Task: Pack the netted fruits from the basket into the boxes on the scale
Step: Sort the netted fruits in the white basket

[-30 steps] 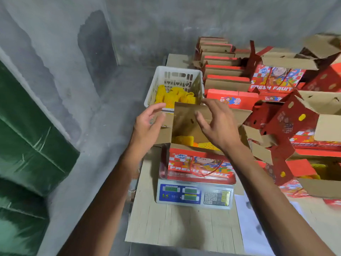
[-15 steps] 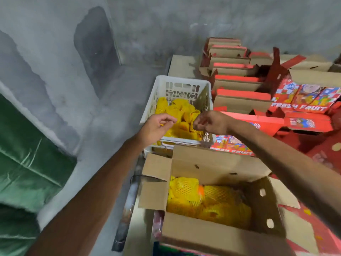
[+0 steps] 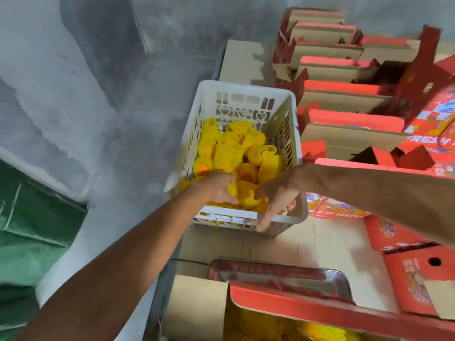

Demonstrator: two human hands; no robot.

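Note:
A white plastic basket (image 3: 246,86) stands in the middle of the view, holding several fruits in yellow net sleeves (image 3: 231,153). Both my hands are at its near end. My left hand (image 3: 216,188) curls its fingers round one netted fruit (image 3: 246,195). My right hand (image 3: 275,195) touches the same fruit from the right, its fingers straight and pointing down over the near rim. At the bottom edge an open red cardboard box (image 3: 283,301) sits on the scale's metal tray (image 3: 278,271), with netted fruits (image 3: 295,328) inside it.
Folded red and brown cartons (image 3: 344,94) are stacked to the right of the basket, and printed fruit boxes (image 3: 418,286) lie at the right. A grey wall and floor (image 3: 98,119) run along the left, with green sheeting (image 3: 29,217) at the far left.
The view has tipped forward over the basket, so the box on the scale has dropped to the bottom edge. Both hands went from above the rim down onto a netted fruit.

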